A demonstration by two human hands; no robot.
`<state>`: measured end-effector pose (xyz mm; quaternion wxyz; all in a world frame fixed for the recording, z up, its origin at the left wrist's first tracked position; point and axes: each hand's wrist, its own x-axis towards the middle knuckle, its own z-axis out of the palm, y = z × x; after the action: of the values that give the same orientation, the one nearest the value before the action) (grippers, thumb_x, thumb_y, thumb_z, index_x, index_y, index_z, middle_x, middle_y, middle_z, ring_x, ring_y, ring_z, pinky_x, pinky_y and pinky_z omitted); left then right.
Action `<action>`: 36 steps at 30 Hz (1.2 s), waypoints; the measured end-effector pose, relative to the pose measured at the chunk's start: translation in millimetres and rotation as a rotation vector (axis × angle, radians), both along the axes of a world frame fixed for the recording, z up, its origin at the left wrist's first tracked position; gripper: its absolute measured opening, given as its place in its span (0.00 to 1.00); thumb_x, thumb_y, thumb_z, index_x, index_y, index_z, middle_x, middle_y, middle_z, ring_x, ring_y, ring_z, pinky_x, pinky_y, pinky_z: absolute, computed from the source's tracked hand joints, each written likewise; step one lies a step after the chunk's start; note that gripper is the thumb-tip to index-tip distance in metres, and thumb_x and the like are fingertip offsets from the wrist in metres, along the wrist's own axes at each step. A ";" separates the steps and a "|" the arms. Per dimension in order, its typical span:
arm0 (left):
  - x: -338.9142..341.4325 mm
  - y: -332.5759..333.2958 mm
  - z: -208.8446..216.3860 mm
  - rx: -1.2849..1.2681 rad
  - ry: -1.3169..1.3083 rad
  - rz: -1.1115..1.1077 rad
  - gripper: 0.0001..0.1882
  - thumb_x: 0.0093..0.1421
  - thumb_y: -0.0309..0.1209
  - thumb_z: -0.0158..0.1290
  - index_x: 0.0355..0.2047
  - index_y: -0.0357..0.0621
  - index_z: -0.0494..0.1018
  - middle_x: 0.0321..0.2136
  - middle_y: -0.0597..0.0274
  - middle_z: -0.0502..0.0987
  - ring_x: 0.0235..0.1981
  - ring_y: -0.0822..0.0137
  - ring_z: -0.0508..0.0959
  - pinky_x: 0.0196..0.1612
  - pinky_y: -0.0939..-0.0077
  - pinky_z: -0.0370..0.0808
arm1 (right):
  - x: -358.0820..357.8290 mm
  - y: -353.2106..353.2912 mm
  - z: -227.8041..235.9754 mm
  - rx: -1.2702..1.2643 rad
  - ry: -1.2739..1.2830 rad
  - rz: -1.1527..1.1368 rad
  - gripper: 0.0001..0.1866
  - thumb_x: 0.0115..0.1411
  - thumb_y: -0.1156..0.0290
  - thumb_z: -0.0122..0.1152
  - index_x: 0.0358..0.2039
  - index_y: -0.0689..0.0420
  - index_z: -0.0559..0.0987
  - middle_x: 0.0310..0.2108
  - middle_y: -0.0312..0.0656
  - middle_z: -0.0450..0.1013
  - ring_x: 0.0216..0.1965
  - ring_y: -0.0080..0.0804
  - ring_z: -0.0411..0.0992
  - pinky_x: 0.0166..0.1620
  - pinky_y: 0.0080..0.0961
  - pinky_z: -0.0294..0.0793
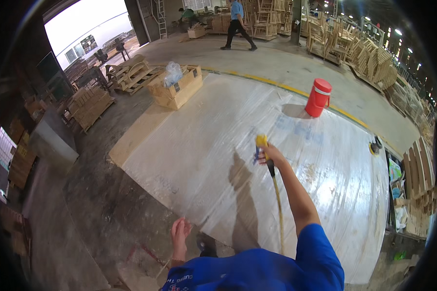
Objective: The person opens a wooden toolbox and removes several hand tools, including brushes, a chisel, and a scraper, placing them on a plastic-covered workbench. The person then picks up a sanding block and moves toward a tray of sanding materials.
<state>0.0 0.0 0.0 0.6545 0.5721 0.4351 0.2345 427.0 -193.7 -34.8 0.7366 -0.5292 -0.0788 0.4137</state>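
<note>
My right hand [269, 154] reaches out over a large table covered in clear plastic film [204, 145]. It is closed around a yellow hand tool [261, 140] with a blue part and a black lower end, held above the surface. A yellowish hose or cord [279, 213] runs from the tool down towards my body. Low by the near left edge of the table, my left hand [180, 231] hangs with loosely bent fingers and holds nothing that I can see.
A red jug [318, 98] stands at the table's far right, a wooden crate [177, 88] with clear plastic at its far left. A round black-and-yellow tool [375, 145] lies by the right edge. Beyond are pallets [131, 75], stacked wooden frames [369, 58] and a walking person [237, 24].
</note>
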 end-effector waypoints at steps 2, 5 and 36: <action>36.2 3.6 -10.4 0.045 0.046 -0.096 0.14 0.61 0.37 0.48 0.44 0.44 0.69 0.32 0.63 0.75 0.34 0.76 0.74 0.36 0.82 0.71 | -19.9 -35.5 -45.2 -0.132 0.074 -0.003 0.12 0.57 0.61 0.55 0.36 0.54 0.69 0.22 0.38 0.67 0.20 0.27 0.69 0.22 0.27 0.75; 153.2 22.0 -54.0 0.158 -0.120 -0.255 0.13 0.61 0.36 0.47 0.42 0.41 0.70 0.34 0.64 0.75 0.33 0.74 0.74 0.36 0.81 0.71 | 33.1 -98.8 -7.3 -0.404 -0.152 -0.100 0.13 0.56 0.61 0.56 0.35 0.57 0.70 0.22 0.37 0.67 0.19 0.25 0.68 0.20 0.27 0.74; 590.1 532.8 -71.7 0.049 -0.115 -0.448 0.34 0.57 0.27 0.46 0.63 0.47 0.45 0.59 0.52 0.56 0.58 0.59 0.60 0.57 0.70 0.59 | 197.9 408.3 -24.6 -0.503 -0.712 -0.004 0.47 0.51 0.61 0.63 0.62 0.60 0.43 0.54 0.63 0.58 0.54 0.48 0.63 0.52 0.36 0.67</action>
<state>590.1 532.8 -71.7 0.6999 0.6558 0.2534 0.1257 624.8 214.6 -59.4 0.5127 -0.8019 -0.2235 0.2103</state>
